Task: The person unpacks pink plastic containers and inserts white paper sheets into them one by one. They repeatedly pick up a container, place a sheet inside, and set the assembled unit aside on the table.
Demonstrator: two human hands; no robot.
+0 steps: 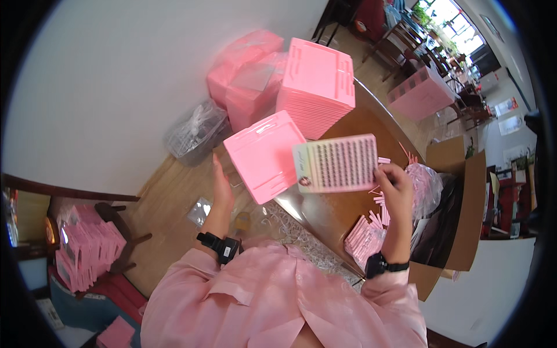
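Note:
My left hand (223, 188) is at the left edge of a flat pink plastic tray (258, 153) and holds it up; its thumb shows, while the other fingers seem hidden under the tray. Between the thumb and fingers of my right hand (396, 184) is the right end of an eyelash card (336, 164), pale with rows of dark lash clusters. The card's left end overlaps the tray's right side. Just beyond the held tray stands a tall stack of matching pink trays (322, 72) on the brown table (325, 220).
Pink bundles in clear plastic (249, 81) and a bagged grey bin (197, 132) stand by the wall. Pink sticks (364, 238) lie on the table at right, beside an open cardboard box (464, 214). Several pink boxes (87, 246) are piled on a chair at left.

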